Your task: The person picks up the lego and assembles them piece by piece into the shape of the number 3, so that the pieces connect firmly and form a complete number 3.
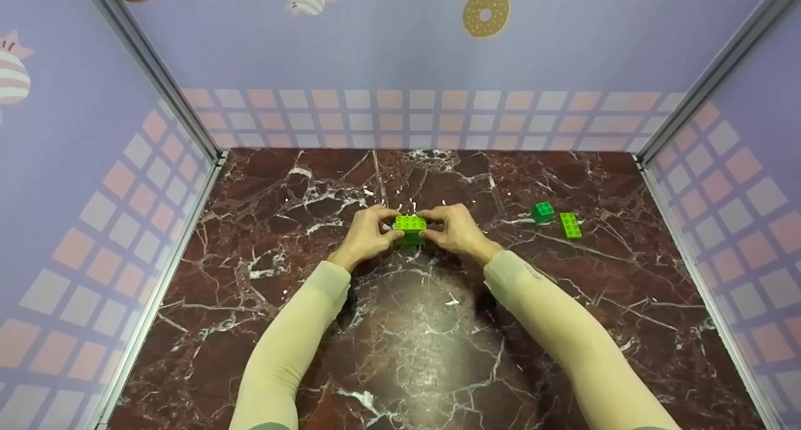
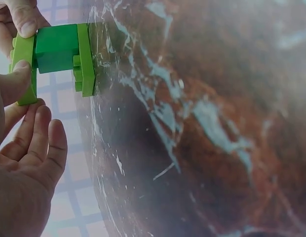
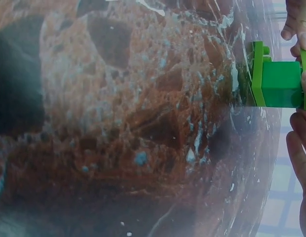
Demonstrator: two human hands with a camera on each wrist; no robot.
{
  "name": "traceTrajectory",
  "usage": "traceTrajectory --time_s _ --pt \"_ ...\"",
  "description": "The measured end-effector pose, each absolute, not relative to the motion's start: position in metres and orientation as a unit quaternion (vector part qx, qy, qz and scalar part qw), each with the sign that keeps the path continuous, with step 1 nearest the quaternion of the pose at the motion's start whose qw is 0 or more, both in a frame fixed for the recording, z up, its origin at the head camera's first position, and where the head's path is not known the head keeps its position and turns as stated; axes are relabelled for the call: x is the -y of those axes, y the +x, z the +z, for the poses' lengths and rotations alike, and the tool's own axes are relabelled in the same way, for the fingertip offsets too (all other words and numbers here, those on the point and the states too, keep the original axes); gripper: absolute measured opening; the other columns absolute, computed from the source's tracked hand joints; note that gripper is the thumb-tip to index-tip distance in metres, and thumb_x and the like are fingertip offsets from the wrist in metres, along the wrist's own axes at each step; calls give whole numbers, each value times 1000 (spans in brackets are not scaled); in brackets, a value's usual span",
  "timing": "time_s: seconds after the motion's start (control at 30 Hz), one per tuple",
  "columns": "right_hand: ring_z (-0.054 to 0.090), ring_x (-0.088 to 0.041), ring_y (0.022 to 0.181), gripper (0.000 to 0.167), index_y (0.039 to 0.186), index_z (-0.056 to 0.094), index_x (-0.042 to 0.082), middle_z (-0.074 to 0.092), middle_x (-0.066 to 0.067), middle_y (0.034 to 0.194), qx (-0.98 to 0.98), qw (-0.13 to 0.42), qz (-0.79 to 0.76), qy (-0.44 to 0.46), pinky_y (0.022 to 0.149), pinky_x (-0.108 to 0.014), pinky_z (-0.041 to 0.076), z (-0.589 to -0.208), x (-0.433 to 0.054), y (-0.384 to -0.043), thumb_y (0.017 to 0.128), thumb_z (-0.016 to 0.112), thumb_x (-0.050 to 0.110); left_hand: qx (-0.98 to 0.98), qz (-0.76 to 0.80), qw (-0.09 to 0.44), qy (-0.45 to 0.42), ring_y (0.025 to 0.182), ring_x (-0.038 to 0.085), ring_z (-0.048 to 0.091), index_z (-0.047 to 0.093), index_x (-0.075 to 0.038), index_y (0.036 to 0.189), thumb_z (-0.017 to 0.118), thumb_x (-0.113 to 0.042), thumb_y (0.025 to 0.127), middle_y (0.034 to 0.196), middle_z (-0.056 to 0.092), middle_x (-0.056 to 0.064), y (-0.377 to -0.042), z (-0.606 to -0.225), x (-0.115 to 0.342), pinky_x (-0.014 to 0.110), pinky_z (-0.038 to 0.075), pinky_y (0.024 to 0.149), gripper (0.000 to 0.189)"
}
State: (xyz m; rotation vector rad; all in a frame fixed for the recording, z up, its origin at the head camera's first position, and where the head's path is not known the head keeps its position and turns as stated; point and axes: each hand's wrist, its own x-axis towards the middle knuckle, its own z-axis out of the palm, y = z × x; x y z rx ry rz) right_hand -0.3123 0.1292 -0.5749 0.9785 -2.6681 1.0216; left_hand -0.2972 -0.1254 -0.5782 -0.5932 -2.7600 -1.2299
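Note:
A small stack of toy building bricks stands on the marbled table in front of me. Its base is a flat light-green brick (image 2: 87, 74) with studs, and a dark-green cube-like block (image 2: 57, 48) sits on part of it. Across the top lies another flat light-green brick (image 1: 410, 223), studs up. My left hand (image 1: 366, 235) pinches the left end of this top brick between thumb and fingers. From the other side, my right hand (image 1: 461, 231) pinches its right end the same way. In the wrist views the top brick overhangs the block.
To the right on the table (image 1: 300, 330) stand a loose dark-green block (image 1: 542, 213) and, beside it, a flat light-green brick (image 1: 570, 225). Patterned lilac panels (image 1: 400, 48) wall the table at the back and both sides, with metal posts in the corners.

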Motion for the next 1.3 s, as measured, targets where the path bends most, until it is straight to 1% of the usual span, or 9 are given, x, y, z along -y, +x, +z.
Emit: traceTrajectory --time_s 0.13,0.33,0.53,0.67,0.8,0.9,1.03,1.13,1.3 --pt "85 -39 105 39 128 83 -1 87 -20 115 883 57 337 323 98 -53 67 -575 -128 -312 92 89 12 899 -395 25 -189 91 31 76 82 -4 128 88 -12 95 120 81 15 -297 -578 125 45 64 88 34" --pt "84 -39 100 41 130 82 0 87 -19 114 888 46 311 336 93 -55 66 -572 -130 -313 91 88 13 899 -387 24 -202 95 36 75 83 -3 126 88 -14 95 117 81 18 -295 -578 124 48 62 90 33" --pt "84 -39 97 41 131 82 0 87 -19 114 889 44 308 336 91 -54 66 -568 -128 -313 93 88 14 901 -380 24 -207 93 38 75 83 -3 126 88 -13 96 115 80 18 -295 -574 126 47 62 87 32" --pt "83 -40 98 44 133 81 -1 87 -19 114 895 50 288 338 93 -55 66 -564 -126 -313 92 88 15 900 -383 24 -208 95 40 75 82 -3 125 87 -13 95 114 79 19 -297 -572 127 47 61 87 31" --pt "83 -41 104 47 135 80 -1 86 -20 119 900 30 292 322 97 -55 66 -561 -124 -314 92 89 15 903 -377 23 -206 98 39 75 82 -3 126 87 -13 96 117 80 19 -299 -573 127 48 61 90 33" --pt "83 -39 106 44 134 81 1 86 -19 120 903 24 298 309 98 -54 66 -563 -122 -315 93 88 17 905 -374 27 -202 100 41 76 82 -2 127 86 -12 96 119 80 18 -300 -573 127 49 62 92 33" --pt "84 -38 105 41 131 82 2 87 -18 117 904 40 304 298 97 -53 67 -567 -121 -312 94 88 17 904 -376 25 -203 102 43 76 81 -2 128 86 -12 96 121 80 19 -301 -573 127 51 62 93 34" --pt "85 -38 104 42 131 82 1 87 -19 116 903 54 300 302 96 -53 68 -570 -121 -309 93 89 17 905 -372 17 -205 107 42 76 81 0 130 85 -11 96 125 80 19 -302 -573 127 52 62 99 36" --pt "83 -36 94 43 132 81 0 87 -19 112 903 73 278 320 87 -53 67 -573 -122 -307 95 88 21 909 -364 9 -204 114 41 76 80 0 134 83 -10 97 129 79 19 -304 -572 126 53 60 106 38"
